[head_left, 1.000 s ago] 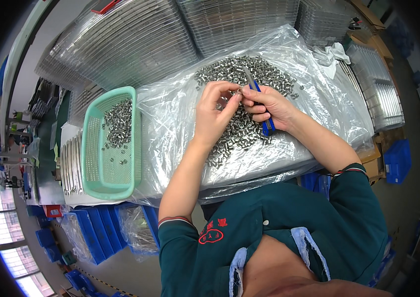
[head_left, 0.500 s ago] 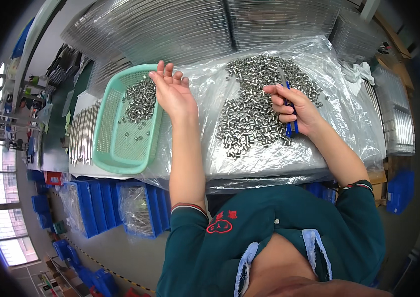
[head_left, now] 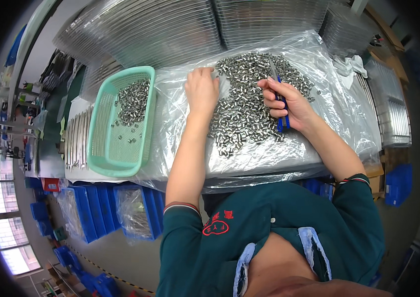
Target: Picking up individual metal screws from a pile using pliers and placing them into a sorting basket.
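Small silvery metal sleeves lie in a wide pile on a plastic sheet. My left hand is back-up at the pile's left edge, fingers bent downward and thumb a little apart; its fingertips are partly hidden, and nothing shows in it. Over the right part of the pile, my right hand is closed round a blue utility knife, whose blade points away from me. Its thumb and index finger come close together; whether a sleeve sits between them is too small to tell. Left of my hands stands a mint-green plastic basket with more sleeves inside.
Stacks of clear plastic trays line the table's back. Metal rods lie left of the basket. A white cloth and more trays are at the right. Blue bins stand below the table's front edge.
My left hand has moved right from above the basket's edge to the pile and turned from palm-up to back-up. My right hand still holds the knife. The view has shifted slightly.
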### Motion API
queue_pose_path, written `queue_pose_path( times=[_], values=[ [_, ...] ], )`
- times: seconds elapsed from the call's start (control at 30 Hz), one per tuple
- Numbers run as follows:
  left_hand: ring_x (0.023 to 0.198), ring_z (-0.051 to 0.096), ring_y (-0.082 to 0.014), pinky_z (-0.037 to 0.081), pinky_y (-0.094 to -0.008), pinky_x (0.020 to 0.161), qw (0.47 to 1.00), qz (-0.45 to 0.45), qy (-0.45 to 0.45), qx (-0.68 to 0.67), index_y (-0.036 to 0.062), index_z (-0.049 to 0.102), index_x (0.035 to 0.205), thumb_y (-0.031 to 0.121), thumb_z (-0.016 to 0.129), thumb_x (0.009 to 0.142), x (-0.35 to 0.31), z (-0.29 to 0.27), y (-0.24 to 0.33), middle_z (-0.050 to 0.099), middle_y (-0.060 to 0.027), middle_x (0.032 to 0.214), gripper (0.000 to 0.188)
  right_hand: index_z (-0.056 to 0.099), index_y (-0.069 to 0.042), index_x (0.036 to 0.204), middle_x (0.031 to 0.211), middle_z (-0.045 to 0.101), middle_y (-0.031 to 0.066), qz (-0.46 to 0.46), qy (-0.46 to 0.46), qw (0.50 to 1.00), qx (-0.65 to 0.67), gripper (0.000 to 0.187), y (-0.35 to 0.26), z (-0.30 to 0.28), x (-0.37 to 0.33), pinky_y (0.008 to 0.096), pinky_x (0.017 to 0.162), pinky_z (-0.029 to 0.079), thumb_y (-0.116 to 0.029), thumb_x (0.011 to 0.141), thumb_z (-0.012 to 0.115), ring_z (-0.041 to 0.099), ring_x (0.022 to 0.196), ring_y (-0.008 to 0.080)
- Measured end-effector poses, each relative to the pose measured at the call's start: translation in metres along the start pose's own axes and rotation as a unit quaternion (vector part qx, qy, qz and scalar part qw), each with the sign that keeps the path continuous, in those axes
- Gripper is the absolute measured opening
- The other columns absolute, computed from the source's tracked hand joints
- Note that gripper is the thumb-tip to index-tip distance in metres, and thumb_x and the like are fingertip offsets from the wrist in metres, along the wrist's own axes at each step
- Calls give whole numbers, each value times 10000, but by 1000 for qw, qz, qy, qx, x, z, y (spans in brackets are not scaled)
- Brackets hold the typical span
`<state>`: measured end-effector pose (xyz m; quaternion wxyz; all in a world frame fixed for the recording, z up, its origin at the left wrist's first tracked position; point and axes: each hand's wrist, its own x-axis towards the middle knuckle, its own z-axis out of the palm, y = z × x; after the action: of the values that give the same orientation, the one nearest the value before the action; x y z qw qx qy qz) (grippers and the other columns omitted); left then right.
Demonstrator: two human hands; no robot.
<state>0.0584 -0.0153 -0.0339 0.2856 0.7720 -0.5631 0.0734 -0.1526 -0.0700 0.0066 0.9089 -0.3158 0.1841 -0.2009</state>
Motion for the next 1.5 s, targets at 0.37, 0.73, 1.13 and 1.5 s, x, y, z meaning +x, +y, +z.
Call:
queue_pose_path(
  times=[0.37,0.73,1.13,1.5],
  values=[
    [914,488,-249,389,-357,786,968,137,95,-189,67,576,840,123,647,700,2,-18,32,549,-73,943,167,469,-8,1076,668,429,-40,0,21,999,-46,263,-1,4,-1,115,345,264,-191,887,478,339,471,-12],
    [875,525,-249,422,-336,750,926,190,38,-323,51,576,848,55,642,690,-14,-26,65,568,-80,912,171,477,-87,806,678,468,-40,39,15,999,-19,158,2,-3,1,114,339,263,-220,861,542,357,468,-23],
    [868,535,-227,434,-317,728,930,224,33,-289,50,578,871,66,641,705,-15,-23,63,564,-80,906,179,496,-82,830,677,467,-40,1,20,997,-79,171,2,0,0,117,341,259,-238,847,564,356,469,-22],
    [721,553,-172,438,-268,602,921,63,-13,-385,26,590,875,62,516,832,-17,-29,44,561,-71,790,93,511,-8,987,647,434,-44,43,6,999,7,292,0,-4,2,116,340,253,-281,903,450,321,462,-12]
  ],
)
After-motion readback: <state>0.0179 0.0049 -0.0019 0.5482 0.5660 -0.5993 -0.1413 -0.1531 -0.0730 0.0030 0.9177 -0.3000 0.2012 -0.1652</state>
